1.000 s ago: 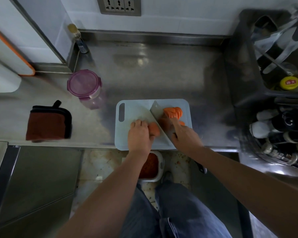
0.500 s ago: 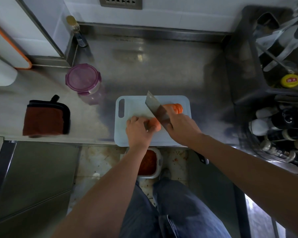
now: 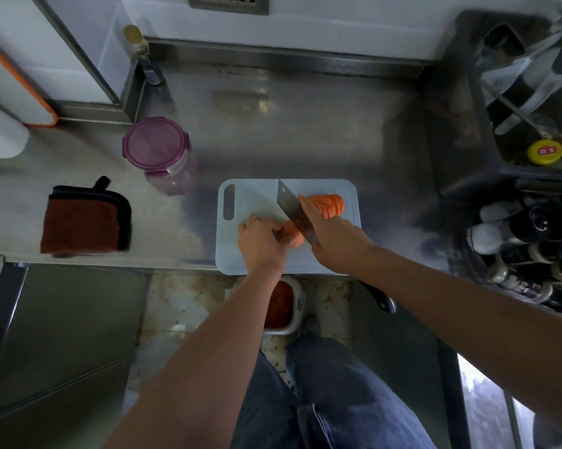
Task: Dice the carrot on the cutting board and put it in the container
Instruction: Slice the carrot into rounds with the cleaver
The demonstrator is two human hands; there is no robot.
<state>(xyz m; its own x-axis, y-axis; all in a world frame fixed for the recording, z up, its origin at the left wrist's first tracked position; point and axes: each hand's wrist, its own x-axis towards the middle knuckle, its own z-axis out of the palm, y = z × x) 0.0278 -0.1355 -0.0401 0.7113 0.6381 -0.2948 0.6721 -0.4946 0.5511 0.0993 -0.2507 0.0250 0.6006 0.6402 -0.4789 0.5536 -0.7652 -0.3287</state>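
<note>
A pale cutting board point(image 3: 250, 196) lies at the front edge of the steel counter. My left hand point(image 3: 261, 242) grips an uncut carrot piece point(image 3: 292, 237) on the board. My right hand point(image 3: 334, 238) holds a cleaver point(image 3: 291, 209) by its handle, with the blade set against the right end of that piece. A fanned stack of carrot slices point(image 3: 330, 204) lies on the board beyond my right hand. Below the counter edge on the floor stands a white container point(image 3: 297, 301) holding orange-red bits, partly hidden by my left forearm.
A purple-lidded jar point(image 3: 156, 147) stands left of the board, and a folded brown cloth point(image 3: 82, 222) lies further left. A dark rack point(image 3: 487, 131) with utensils and bottles point(image 3: 529, 251) fills the right side. A glass bottle point(image 3: 143, 56) stands in the back corner.
The cleaver has risen off the board, turned more upright and moved a little left along the carrot. My left hand has kept its hold on the carrot piece.
</note>
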